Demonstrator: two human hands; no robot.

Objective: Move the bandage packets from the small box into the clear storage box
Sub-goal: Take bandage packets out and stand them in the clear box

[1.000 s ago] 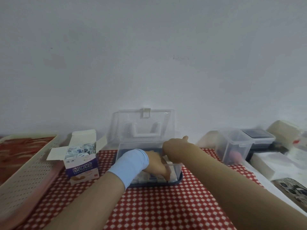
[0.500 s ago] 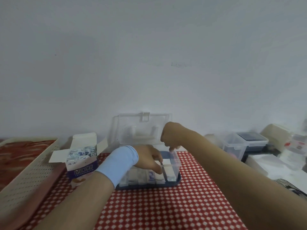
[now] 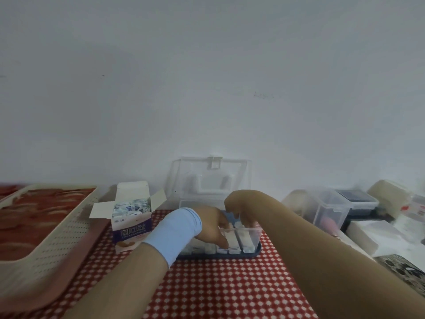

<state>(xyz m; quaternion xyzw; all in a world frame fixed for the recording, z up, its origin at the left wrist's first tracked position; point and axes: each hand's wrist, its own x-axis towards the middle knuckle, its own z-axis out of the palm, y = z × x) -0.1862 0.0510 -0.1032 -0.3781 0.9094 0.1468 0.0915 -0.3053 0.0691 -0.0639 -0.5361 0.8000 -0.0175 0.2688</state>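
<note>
Left hand [image 3: 212, 227] sits inside clear storage box [image 3: 250, 229], fingers [image 3: 222, 242] curled onto bandage packets [image 3: 245, 240] — likely seating them upright; grip unclear.

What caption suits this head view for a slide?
Left hand and right hand reach among bandage packets inside the open clear storage box; the small box stands alongside.

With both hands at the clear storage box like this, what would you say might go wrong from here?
The left hand and right hand crowd the clear plastic storage box; their fingers might topple the white packets standing in rows. The left forearm passes close beside the open white-and-purple cardboard box, heaped with bandage packets, so drawing back may tip it. The upright clear lid behind the right hand could drop if bumped.
</note>
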